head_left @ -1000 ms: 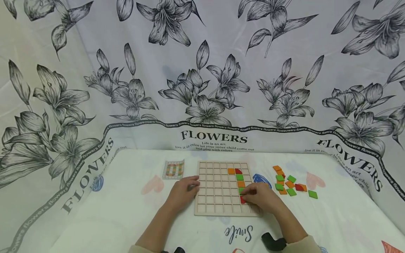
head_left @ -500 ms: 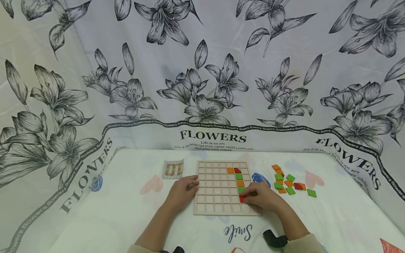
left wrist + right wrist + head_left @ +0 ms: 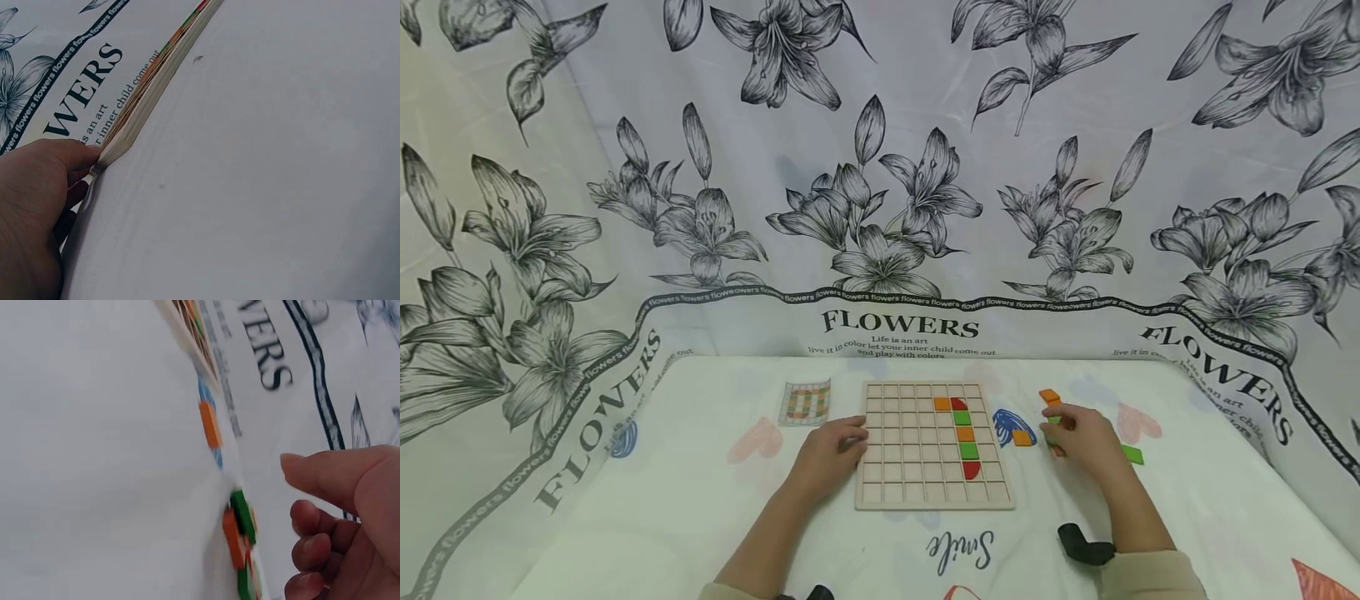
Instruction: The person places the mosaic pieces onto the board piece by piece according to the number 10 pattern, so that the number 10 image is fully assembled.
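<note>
A square wooden grid board (image 3: 917,492) lies on the cloth. On it sit an orange tile (image 3: 942,404), a red rounded piece (image 3: 958,403), and below that green (image 3: 962,418), orange, green and red pieces in one column. My left hand (image 3: 829,454) holds the board's left edge; in the left wrist view its thumb lies against the corner. My right hand (image 3: 1086,442) is over the loose tiles at the right and hides most of them. In the right wrist view, its thumb and fingers are apart with nothing between them, beside green (image 3: 242,515) and orange tiles (image 3: 233,537).
A small pattern card (image 3: 806,403) with coloured squares lies left of the board. A single orange tile (image 3: 1022,438) rests between the board and the pile. Floral cloth (image 3: 880,208) hangs behind the table. Black wrist gear (image 3: 1082,546) shows by the right wrist.
My right hand has left the red piece in the board's lower right and moved right to the loose tiles. The left hand stays at the board's edge. The view has shifted slightly.
</note>
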`<state>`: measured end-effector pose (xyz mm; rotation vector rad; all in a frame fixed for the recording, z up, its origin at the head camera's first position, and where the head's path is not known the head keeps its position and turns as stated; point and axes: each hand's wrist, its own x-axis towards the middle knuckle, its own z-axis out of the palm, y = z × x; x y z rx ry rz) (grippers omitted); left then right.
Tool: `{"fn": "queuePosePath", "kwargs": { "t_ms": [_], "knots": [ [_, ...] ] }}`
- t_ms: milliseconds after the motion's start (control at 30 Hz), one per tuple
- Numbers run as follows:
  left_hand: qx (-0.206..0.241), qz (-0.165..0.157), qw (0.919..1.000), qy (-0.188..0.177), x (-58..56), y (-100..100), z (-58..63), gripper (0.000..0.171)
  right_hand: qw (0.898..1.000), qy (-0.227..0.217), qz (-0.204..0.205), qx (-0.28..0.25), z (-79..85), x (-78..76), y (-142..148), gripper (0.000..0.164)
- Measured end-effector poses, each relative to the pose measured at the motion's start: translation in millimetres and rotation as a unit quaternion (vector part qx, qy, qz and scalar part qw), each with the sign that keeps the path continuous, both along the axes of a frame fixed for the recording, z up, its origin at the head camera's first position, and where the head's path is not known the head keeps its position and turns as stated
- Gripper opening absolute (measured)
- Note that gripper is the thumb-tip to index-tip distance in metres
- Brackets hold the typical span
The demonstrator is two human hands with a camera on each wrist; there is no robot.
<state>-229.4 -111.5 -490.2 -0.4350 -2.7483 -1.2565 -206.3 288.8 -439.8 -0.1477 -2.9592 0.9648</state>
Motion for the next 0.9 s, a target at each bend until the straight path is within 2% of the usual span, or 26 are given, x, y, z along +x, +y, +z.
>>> {"fn": "queuePosePath", "kwargs": {
  "t_ms": [100,167,300,433,600,767,900],
  "knots": [
    [-0.004,0.0,1.0,0.0,0.5,0,1.0,0.017,1.0,-0.014,-0.013,0.005,0.5,2.2,15,0.047],
    [-0.004,0.0,1.0,-0.001,1.1,0,1.3,0.017,1.0,-0.016,-0.007,0.006,0.3,2.3,19,0.05],
    [-0.003,0.0,1.0,-0.003,0.8,1,0.6,0.017,0.999,-0.014,0.04,0.008,-1.8,1.7,10,0.045],
    [0.002,-0.002,1.0,-0.005,-0.1,1,-0.3,0.017,0.995,-0.049,0.081,0.029,-7.0,1.1,-7,0.045],
    [0.008,-0.001,0.9999,-0.01,-0.3,0,-0.7,0.016,0.992,-0.089,0.062,0.061,-10.1,0.0,-21,0.042],
    [0.006,0.001,0.9999,-0.012,-0.2,0,-0.8,0.016,0.995,-0.081,0.042,0.043,-10.2,0.0,-23,0.02],
    [0.003,0.001,1.0,-0.008,0.1,0,-0.4,0.017,0.996,-0.068,0.045,0.032,-8.8,0.3,-24,0.014]
  ]
}}
